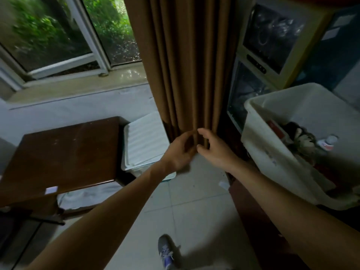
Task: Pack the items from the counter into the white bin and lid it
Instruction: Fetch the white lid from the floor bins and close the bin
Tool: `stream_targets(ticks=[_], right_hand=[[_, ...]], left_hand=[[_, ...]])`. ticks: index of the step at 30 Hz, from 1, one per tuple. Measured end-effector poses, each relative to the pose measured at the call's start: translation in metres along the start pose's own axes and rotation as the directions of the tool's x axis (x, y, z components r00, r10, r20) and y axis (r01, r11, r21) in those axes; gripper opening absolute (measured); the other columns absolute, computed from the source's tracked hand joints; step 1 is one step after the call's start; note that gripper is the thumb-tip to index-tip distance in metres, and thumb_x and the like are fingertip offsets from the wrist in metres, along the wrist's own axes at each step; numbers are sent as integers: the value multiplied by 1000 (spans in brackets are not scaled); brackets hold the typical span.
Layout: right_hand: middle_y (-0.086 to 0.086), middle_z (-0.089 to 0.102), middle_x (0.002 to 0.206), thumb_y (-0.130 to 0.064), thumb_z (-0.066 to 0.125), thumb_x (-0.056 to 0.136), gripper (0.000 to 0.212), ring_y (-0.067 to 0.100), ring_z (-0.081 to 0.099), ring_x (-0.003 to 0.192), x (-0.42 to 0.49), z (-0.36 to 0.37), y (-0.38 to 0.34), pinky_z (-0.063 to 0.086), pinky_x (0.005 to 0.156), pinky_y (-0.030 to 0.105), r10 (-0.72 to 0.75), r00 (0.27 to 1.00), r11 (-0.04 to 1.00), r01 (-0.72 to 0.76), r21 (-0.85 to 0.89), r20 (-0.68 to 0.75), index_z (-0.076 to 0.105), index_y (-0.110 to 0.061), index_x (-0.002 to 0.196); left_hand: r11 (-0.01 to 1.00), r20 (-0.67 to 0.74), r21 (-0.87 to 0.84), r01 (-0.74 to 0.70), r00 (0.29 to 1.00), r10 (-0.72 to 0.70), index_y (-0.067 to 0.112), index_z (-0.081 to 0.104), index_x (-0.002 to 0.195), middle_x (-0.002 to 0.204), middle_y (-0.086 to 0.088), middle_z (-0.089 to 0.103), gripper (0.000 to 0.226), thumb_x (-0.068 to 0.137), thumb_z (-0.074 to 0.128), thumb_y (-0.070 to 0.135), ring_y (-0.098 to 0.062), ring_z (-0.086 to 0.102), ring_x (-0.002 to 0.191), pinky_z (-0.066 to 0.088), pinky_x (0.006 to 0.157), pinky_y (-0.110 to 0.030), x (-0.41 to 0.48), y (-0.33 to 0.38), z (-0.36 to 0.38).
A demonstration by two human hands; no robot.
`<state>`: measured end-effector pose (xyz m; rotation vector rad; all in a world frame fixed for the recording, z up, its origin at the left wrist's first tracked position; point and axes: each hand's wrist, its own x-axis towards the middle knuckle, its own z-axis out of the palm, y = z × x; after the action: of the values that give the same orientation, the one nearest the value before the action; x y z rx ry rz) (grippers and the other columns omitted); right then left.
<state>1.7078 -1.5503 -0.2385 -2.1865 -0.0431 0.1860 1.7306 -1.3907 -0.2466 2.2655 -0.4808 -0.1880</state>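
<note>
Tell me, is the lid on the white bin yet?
No. The white bin stands open with items showing inside, and the lid leans by the curtain, beyond both empty hands.

No text can be read; the small bottle's (pixel 327 142) label in the white bin (pixel 272 158) is blurred.

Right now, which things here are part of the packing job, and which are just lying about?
Job: white bin with items inside, small bottle, white lid by the curtain, both empty hands (left, right).

Lying about: brown curtain, dark wooden table, window, shoe.
</note>
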Motion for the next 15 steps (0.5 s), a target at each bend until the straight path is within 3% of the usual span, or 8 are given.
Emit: stream_targets(ticks=[3, 8, 12, 15], right_hand=[[-4, 34, 154, -25, 54, 97, 57, 18, 34, 141, 23, 38, -28, 35, 114, 41, 13, 999, 1000, -13, -6, 35, 30, -27, 149], [-9, 36, 153, -29, 54, 95, 58, 14, 35, 141, 73, 103, -61, 34, 114, 39, 42, 998, 999, -41, -27, 44, 30, -31, 147], [-8, 42, 147, -23, 54, 95, 53, 12, 40, 135, 101, 137, -72, 33, 102, 23, 61, 998, 998, -61, -7, 29, 36, -25, 144], [-7, 43, 146, -22, 54, 95, 52, 12, 41, 133, 123, 156, -75, 31, 98, 20, 94, 995, 996, -94, -7, 43, 36, -24, 144]], left_hand=[[1000, -18, 7, 18, 1000, -18, 21, 43, 140, 135, 1, 55, 48, 94, 56, 21, -3, 48, 112, 28, 83, 3, -4, -40, -35], [996, -7, 25, 86, 996, -86, 23, 37, 145, 146, 2, 46, 52, 95, 53, 25, -17, 44, 133, 33, 106, -24, -2, -114, -88], [993, -10, 15, 117, 993, -117, 24, 36, 145, 149, 4, 42, 52, 95, 52, 24, -15, 38, 137, 28, 108, -23, 5, -157, -113], [991, 12, 14, 136, 991, -136, 23, 36, 146, 150, 4, 41, 52, 96, 51, 25, -15, 37, 137, 27, 109, -23, 13, -181, -124]])
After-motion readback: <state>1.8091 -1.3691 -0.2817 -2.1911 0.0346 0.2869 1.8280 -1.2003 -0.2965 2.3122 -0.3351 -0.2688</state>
